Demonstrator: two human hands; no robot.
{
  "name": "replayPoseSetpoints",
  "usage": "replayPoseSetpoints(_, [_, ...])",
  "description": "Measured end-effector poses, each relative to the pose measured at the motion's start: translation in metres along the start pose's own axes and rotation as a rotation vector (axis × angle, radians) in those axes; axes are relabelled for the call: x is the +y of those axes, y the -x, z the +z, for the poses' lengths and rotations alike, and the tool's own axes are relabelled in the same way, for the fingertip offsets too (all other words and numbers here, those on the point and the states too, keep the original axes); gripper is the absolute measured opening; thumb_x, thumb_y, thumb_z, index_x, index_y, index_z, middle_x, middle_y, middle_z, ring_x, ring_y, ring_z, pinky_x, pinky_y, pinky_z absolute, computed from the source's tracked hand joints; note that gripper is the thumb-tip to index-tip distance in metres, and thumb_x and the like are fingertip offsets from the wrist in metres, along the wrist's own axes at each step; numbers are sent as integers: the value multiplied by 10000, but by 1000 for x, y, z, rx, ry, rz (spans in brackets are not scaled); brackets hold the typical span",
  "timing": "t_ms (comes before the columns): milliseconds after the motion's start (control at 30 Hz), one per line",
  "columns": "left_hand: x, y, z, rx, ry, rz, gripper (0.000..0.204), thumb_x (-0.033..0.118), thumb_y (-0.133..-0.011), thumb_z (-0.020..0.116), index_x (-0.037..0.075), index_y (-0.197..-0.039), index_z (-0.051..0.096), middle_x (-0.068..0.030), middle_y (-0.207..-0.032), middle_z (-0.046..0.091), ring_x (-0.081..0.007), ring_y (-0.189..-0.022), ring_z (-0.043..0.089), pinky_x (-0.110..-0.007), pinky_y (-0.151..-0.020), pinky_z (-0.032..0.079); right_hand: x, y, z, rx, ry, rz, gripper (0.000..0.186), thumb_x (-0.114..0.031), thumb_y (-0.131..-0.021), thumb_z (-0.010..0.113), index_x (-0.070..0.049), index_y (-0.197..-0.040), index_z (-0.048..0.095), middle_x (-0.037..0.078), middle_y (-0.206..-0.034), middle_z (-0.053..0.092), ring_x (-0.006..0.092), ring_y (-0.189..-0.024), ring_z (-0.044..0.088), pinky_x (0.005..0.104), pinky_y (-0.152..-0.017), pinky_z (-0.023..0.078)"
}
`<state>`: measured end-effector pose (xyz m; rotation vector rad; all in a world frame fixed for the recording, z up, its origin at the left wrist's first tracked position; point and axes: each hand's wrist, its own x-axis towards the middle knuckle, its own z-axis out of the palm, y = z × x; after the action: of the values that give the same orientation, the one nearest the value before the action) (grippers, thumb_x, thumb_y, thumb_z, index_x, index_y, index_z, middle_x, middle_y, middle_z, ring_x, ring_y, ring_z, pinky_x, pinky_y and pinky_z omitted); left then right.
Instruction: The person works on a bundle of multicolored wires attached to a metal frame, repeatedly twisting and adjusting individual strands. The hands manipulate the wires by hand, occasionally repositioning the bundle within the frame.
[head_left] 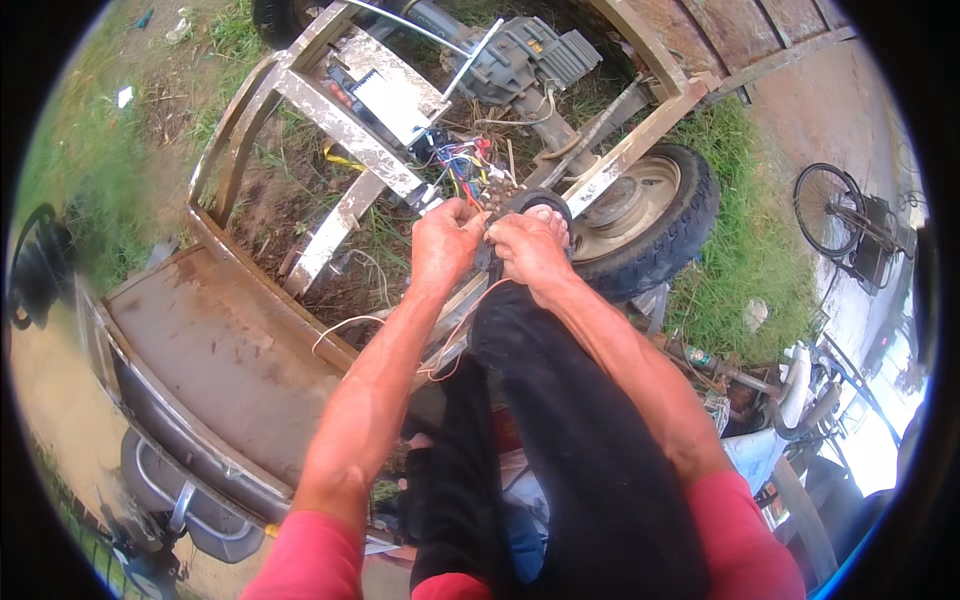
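My left hand point(443, 243) and my right hand point(530, 252) are close together in the middle, fingers pinched on a thin wire point(482, 218). Just beyond them lies a tangle of coloured wires point(462, 160) beside a white box point(388, 105) on the chipped, pale metal frame point(330, 225). A grey gear housing point(530, 55) sits farther back. My toes point(548, 214) in a dark sandal show just behind my right hand, with my black-trousered leg below. A loose thin wire point(340, 322) loops below my left hand; my fingertips are partly hidden.
A tyred wheel point(690, 225) sits right of my hands on grass point(740, 300). A rusty metal tray point(210, 360) fills the lower left. A bicycle point(828, 210) is at the far right, with piled scrap parts point(795, 390) below it. Rusty panels point(750, 35) are at the top right.
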<state>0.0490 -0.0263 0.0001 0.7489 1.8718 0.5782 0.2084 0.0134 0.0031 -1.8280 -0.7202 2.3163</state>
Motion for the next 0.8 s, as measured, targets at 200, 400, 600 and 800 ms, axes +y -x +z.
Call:
replayPoseSetpoints(200, [-14,10,-17,50,-7,-87,324,300,-888,877,-3,-891,761,-139,-777,746,-189,-672,662,-392,-660,540,17,1,6,164,263,-241,251,-270,-966,704,-22,-993,730,12,-835,660,144,-763,586,312,-746,479])
replayPoseSetpoints(400, [-21,8,-47,114,99,-8,186,176,-934,823,-1,-976,781,-89,-851,738,-155,-768,662,-335,-735,545,16,9,16,279,497,-428,254,-256,-992,712,-10,-1054,737,50,-856,716,142,-744,621,335,-721,512])
replayPoseSetpoints(600, [12,5,-39,-159,15,-11,262,240,-969,763,-4,-1060,801,-123,-944,780,-209,-842,726,-360,-798,568,18,12,23,333,540,-479,269,-247,-998,732,14,-1065,730,84,-805,732,152,-707,640,343,-696,522])
replayPoseSetpoints(800, [11,-17,-22,-299,486,-457,238,245,-1023,712,19,-1089,749,-89,-967,789,-188,-834,732,-345,-717,533,22,13,23,330,491,-501,240,-236,-1004,734,3,-1024,728,86,-784,724,144,-705,636,334,-681,518])
